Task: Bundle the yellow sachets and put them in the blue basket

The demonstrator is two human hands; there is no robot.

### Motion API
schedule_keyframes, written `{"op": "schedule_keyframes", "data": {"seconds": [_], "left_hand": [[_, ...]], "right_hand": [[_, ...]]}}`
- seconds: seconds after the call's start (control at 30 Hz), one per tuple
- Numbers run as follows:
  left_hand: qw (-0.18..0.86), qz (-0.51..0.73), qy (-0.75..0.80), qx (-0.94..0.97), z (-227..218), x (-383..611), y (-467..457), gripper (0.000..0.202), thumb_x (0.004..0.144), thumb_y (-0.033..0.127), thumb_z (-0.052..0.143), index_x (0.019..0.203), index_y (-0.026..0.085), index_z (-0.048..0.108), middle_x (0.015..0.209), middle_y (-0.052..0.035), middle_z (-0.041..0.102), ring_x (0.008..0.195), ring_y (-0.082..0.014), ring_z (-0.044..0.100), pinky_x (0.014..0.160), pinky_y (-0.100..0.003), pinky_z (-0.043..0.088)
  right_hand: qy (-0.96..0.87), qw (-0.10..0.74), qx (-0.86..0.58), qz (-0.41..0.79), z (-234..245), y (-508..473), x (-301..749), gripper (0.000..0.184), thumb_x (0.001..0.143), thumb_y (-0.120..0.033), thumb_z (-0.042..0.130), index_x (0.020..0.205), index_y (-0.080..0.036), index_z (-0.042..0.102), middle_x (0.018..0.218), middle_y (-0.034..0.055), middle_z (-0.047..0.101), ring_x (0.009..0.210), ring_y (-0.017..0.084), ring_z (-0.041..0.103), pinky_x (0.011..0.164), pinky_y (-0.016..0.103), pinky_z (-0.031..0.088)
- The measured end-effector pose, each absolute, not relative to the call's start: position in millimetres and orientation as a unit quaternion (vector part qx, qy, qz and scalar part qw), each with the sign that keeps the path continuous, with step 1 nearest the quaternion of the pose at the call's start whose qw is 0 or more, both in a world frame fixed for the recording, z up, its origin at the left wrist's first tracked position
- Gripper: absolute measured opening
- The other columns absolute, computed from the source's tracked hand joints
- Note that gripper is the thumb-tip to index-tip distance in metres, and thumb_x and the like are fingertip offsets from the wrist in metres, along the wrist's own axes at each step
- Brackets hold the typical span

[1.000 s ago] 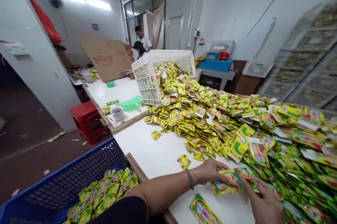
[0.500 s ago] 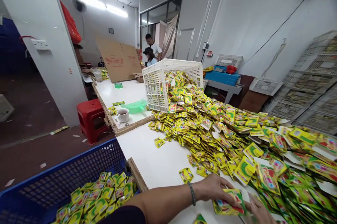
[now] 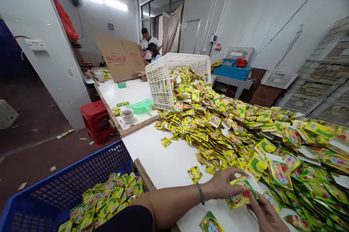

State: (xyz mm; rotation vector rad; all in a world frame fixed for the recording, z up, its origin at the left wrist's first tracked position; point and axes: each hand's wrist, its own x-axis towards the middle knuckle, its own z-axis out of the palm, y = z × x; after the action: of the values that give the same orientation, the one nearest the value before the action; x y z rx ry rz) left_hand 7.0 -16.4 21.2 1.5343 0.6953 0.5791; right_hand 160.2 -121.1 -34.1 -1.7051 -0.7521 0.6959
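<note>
My left hand (image 3: pixel 225 185), with a beaded bracelet on its wrist, grips a yellow and green printed packet (image 3: pixel 237 200) over the white table (image 3: pixel 169 168). A white flap shows at the packet's far edge. My right hand (image 3: pixel 265 213) closes on the right end of the same packet, thumb against its edge; anything else inside its fingers is hidden. One loose packet (image 3: pixel 211 223) lies just below my hands, and another small packet (image 3: pixel 194 174) lies beyond my left wrist. To the right spreads a big heap of similar packets (image 3: pixel 201 130), some with white flaps.
A tipped white plastic crate (image 3: pixel 160 85) spills packets onto the table. Left and below stands a blue basket (image 3: pixel 35 192) holding packets. A cup of dark drink (image 3: pixel 127 116), a green tray (image 3: pixel 140 106) and a red stool (image 3: pixel 96 116) are farther left. People work at the back.
The camera view has shifted slightly. Both hands stay on the packet, which is now raised and turned a little, with my right thumb at its edge.
</note>
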Motion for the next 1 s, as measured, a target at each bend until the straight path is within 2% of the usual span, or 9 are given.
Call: {"op": "schedule_keyframes", "data": {"seconds": [0.17, 0.3, 0.37, 0.47, 0.6, 0.7, 0.83, 0.9, 1.0], "left_hand": [[0.636, 0.173, 0.284, 0.696, 23.2, 5.7, -14.1, 0.054, 0.066, 0.048, 0.076, 0.112, 0.024, 0.064, 0.075, 0.0003, 0.060, 0.068, -0.0129, 0.053, 0.068, -0.025, 0.043], [0.679, 0.167, 0.280, 0.658, 18.3, 8.8, -14.9, 0.054, 0.065, 0.045, 0.078, 0.110, 0.021, 0.061, 0.073, 0.0010, 0.060, 0.062, -0.0105, 0.052, 0.063, -0.024, 0.043], [0.696, 0.184, 0.291, 0.630, 15.7, 9.9, -15.7, 0.063, 0.060, 0.044, 0.082, 0.113, 0.020, 0.057, 0.068, 0.0035, 0.057, 0.056, -0.0085, 0.049, 0.058, -0.022, 0.041], [0.717, 0.219, 0.303, 0.589, 12.2, 10.9, -15.2, 0.080, 0.048, 0.042, 0.088, 0.115, 0.020, 0.053, 0.061, 0.0076, 0.054, 0.050, -0.0069, 0.046, 0.053, -0.020, 0.038], [0.722, 0.240, 0.281, 0.585, 9.8, 12.7, -11.8, 0.076, 0.042, 0.045, 0.089, 0.105, 0.017, 0.057, 0.062, 0.0057, 0.058, 0.051, -0.0069, 0.048, 0.052, -0.019, 0.037], [0.722, 0.236, 0.272, 0.591, 14.1, 12.5, -12.3, 0.072, 0.044, 0.046, 0.087, 0.101, 0.014, 0.059, 0.058, 0.0060, 0.056, 0.049, -0.0051, 0.045, 0.051, -0.018, 0.034], [0.718, 0.223, 0.247, 0.611, 26.0, 12.1, -12.5, 0.066, 0.051, 0.043, 0.086, 0.104, 0.013, 0.060, 0.054, 0.0079, 0.051, 0.046, -0.0034, 0.039, 0.048, -0.018, 0.029], [0.716, 0.223, 0.237, 0.617, 29.2, 15.0, -7.5, 0.065, 0.055, 0.042, 0.084, 0.108, 0.013, 0.060, 0.058, 0.0058, 0.056, 0.049, -0.0045, 0.045, 0.050, -0.018, 0.032], [0.731, 0.221, 0.225, 0.605, 29.8, 20.0, -0.3, 0.059, 0.061, 0.042, 0.082, 0.108, 0.014, 0.061, 0.063, 0.0033, 0.060, 0.054, -0.0067, 0.052, 0.054, -0.019, 0.036]], "right_hand": [[-0.309, 0.532, -0.716, 0.331, -26.8, -123.4, 150.7, 0.057, 0.053, -0.068, 0.070, 0.085, -0.021, 0.068, 0.089, 0.0087, 0.074, 0.088, 0.032, 0.069, 0.073, 0.035, 0.059], [-0.293, 0.601, -0.674, 0.313, -19.8, -122.2, 151.7, 0.071, 0.053, -0.061, 0.076, 0.109, -0.020, 0.063, 0.098, 0.0086, 0.074, 0.095, 0.029, 0.068, 0.072, 0.032, 0.059], [-0.305, 0.588, -0.690, 0.292, -16.6, -123.6, 151.5, 0.072, 0.055, -0.060, 0.076, 0.113, -0.019, 0.064, 0.103, 0.0088, 0.073, 0.097, 0.029, 0.067, 0.072, 0.030, 0.058], [-0.327, 0.546, -0.722, 0.271, -14.8, -127.1, 150.6, 0.060, 0.061, -0.063, 0.070, 0.100, -0.018, 0.072, 0.106, 0.0075, 0.072, 0.101, 0.029, 0.065, 0.077, 0.029, 0.055], [-0.330, 0.547, -0.718, 0.275, -14.5, -125.9, 151.5, 0.057, 0.058, -0.065, 0.070, 0.090, -0.018, 0.074, 0.098, 0.0059, 0.074, 0.095, 0.028, 0.065, 0.079, 0.031, 0.053], [-0.326, 0.528, -0.738, 0.265, -6.7, -124.3, 149.6, 0.049, 0.055, -0.058, 0.075, 0.086, -0.019, 0.075, 0.089, 0.0052, 0.075, 0.086, 0.027, 0.066, 0.074, 0.033, 0.052], [-0.280, 0.600, -0.698, 0.273, 10.6, -123.2, 144.2, 0.041, 0.059, -0.054, 0.075, 0.077, -0.018, 0.075, 0.078, 0.0053, 0.073, 0.078, 0.023, 0.065, 0.071, 0.033, 0.051], [-0.261, 0.636, -0.662, 0.297, 15.0, -119.5, 146.0, 0.041, 0.056, -0.054, 0.077, 0.074, -0.018, 0.074, 0.074, 0.0049, 0.072, 0.072, 0.020, 0.064, 0.067, 0.033, 0.051], [-0.274, 0.647, -0.625, 0.340, 15.0, -115.6, 151.5, 0.037, 0.056, -0.051, 0.079, 0.074, -0.019, 0.075, 0.071, 0.0030, 0.071, 0.068, 0.017, 0.062, 0.069, 0.032, 0.050]]}}
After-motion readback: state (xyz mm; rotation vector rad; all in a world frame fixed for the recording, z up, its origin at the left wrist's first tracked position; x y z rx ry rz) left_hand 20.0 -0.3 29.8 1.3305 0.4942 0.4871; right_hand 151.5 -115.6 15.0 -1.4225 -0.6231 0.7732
